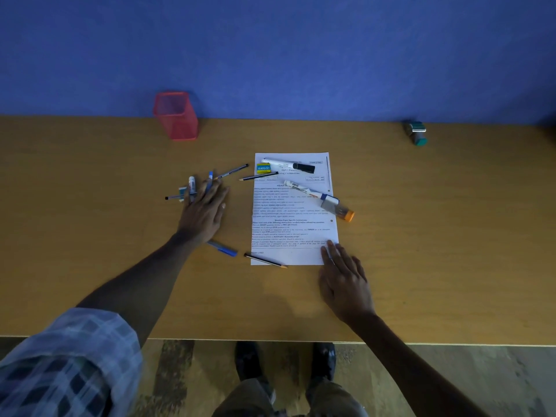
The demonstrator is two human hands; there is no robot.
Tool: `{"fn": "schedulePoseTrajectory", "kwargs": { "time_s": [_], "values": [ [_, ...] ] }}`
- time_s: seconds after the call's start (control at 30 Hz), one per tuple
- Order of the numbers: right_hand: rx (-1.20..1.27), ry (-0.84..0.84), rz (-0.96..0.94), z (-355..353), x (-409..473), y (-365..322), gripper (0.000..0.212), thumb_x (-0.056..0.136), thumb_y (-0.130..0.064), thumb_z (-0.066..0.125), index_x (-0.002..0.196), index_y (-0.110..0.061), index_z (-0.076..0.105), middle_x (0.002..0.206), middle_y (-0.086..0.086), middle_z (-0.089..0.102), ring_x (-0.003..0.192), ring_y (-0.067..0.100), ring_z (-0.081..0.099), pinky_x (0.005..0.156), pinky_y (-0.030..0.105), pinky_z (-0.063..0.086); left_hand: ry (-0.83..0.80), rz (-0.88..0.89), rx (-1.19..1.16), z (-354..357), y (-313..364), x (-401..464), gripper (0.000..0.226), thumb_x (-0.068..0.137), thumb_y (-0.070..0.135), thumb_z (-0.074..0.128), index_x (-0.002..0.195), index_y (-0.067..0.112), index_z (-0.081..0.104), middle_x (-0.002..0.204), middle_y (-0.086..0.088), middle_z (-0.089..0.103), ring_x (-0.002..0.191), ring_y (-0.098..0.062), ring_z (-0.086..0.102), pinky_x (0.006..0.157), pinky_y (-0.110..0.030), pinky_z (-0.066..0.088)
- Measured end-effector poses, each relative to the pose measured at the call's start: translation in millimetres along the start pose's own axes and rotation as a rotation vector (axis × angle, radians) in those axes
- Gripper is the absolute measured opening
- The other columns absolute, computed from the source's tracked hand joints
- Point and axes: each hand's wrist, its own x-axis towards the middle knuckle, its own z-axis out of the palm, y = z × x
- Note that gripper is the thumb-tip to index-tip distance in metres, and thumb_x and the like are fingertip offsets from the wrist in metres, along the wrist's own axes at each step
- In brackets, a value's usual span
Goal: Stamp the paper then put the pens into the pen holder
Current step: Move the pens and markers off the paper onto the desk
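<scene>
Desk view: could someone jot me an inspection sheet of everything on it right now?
Surface: wooden desk, blue wall behind.
Job's things: printed paper in the middle; green stamp far right at the back; red mesh pen holder back left, looks empty; pens and pencils scattered.
Clutter: yellow eraser and two markers on the paper.
Hands: left hand flat over pens, fingers spread; right hand pressing the paper's near corner.
Cables: nothing seen.
Surroundings: floor and shoes below the desk edge.
</scene>
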Motion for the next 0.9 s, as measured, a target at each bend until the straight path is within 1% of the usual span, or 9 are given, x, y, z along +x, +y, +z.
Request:
{"fn": "schedulePoseTrajectory", "kwargs": {
  "time_s": [0.07, 0.13, 0.23, 0.4, 0.5, 0.6, 0.77, 0.83, 0.9],
  "values": [
    [0.018, 0.003, -0.005, 2, 1, 1, 0.052, 0.096, -0.031, 0.041, 0.143, -0.01, 0.044, 0.152, 0.009, 0.041, 0.14, 0.029, 0.04, 0.106, 0.053, 0.041, 0.07, 0.082, -0.057, -14, 19, -8, 0.048, 0.102, 0.037, 0.028, 0.14, 0.013, 0.046, 0.152, -0.008, 0.04, 0.144, -0.029, 0.029, 0.114, -0.058, 0.02],
    [0.011, 0.012, -0.001, 5, -1, 1, 0.052, 0.096, -0.032, 0.04, 0.143, -0.01, 0.044, 0.153, 0.009, 0.04, 0.14, 0.029, 0.039, 0.106, 0.052, 0.041, 0.073, 0.113, -0.115, -17, 40, -14, 0.05, 0.102, 0.04, 0.027, 0.135, 0.01, 0.051, 0.147, -0.011, 0.045, 0.141, -0.03, 0.034, 0.114, -0.055, 0.025],
    [0.029, -0.029, -0.006, 4, -1, 3, 0.053, 0.096, -0.033, 0.039, 0.143, -0.01, 0.044, 0.153, 0.009, 0.04, 0.14, 0.029, 0.039, 0.106, 0.052, 0.041, 0.072, 0.134, -0.168, -16, 69, -27, 0.048, 0.103, 0.041, 0.028, 0.129, 0.01, 0.054, 0.142, -0.012, 0.049, 0.138, -0.031, 0.038, 0.112, -0.053, 0.03],
    [0.03, -0.072, 0.007, 2, 0, 3, 0.053, 0.097, -0.036, 0.037, 0.143, -0.011, 0.043, 0.153, 0.009, 0.04, 0.14, 0.029, 0.039, 0.107, 0.052, 0.041, 0.13, 0.283, -0.276, -13, 99, -63, 0.034, 0.1, 0.03, 0.042, 0.116, 0.006, 0.059, 0.132, -0.013, 0.054, 0.131, -0.031, 0.045, 0.106, -0.044, 0.038],
    [0.034, -0.076, 0.014, -1, 1, 2, 0.053, 0.096, -0.035, 0.038, 0.142, -0.01, 0.044, 0.152, 0.01, 0.041, 0.139, 0.03, 0.041, 0.106, 0.052, 0.042, 0.162, 0.37, -0.262, -6, 104, -80, 0.028, 0.095, 0.023, 0.053, 0.113, 0.004, 0.06, 0.13, -0.015, 0.056, 0.126, -0.032, 0.05, 0.103, -0.044, 0.042],
    [0.034, -0.088, 0.019, -2, 1, 0, 0.054, 0.095, -0.035, 0.037, 0.142, -0.01, 0.044, 0.152, 0.01, 0.041, 0.139, 0.03, 0.041, 0.106, 0.052, 0.042, 0.174, 0.376, -0.2, -1, 104, -85, 0.025, 0.098, 0.025, 0.049, 0.109, 0.005, 0.061, 0.129, -0.015, 0.057, 0.123, -0.031, 0.053, 0.101, -0.044, 0.044],
    [0.037, -0.08, 0.016, -4, 1, -1, 0.053, 0.095, -0.034, 0.037, 0.141, -0.009, 0.046, 0.15, 0.011, 0.043, 0.137, 0.031, 0.043, 0.105, 0.053, 0.042, 0.201, 0.374, -0.108, -5, 100, -82, 0.029, 0.103, 0.024, 0.04, 0.093, 0.007, 0.061, 0.123, -0.014, 0.059, 0.116, -0.029, 0.055, 0.095, -0.045, 0.045],
    [0.034, -0.068, 0.016, -4, 0, -1, 0.053, 0.095, -0.034, 0.037, 0.141, -0.009, 0.046, 0.15, 0.011, 0.044, 0.137, 0.031, 0.043, 0.105, 0.052, 0.042, 0.206, 0.319, -0.071, -7, 93, -83, 0.033, 0.104, 0.025, 0.035, 0.093, 0.008, 0.061, 0.124, -0.013, 0.059, 0.118, -0.029, 0.052, 0.097, -0.049, 0.042],
    [0.036, -0.063, 0.015, -4, 0, -2, 0.053, 0.095, -0.034, 0.036, 0.141, -0.009, 0.046, 0.15, 0.01, 0.044, 0.137, 0.031, 0.044, 0.105, 0.052, 0.042, 0.193, 0.225, -0.039, -9, 85, -84, 0.028, 0.102, 0.027, 0.038, 0.094, 0.011, 0.06, 0.129, -0.011, 0.058, 0.127, -0.029, 0.049, 0.103, -0.055, 0.034]
  ]
}}
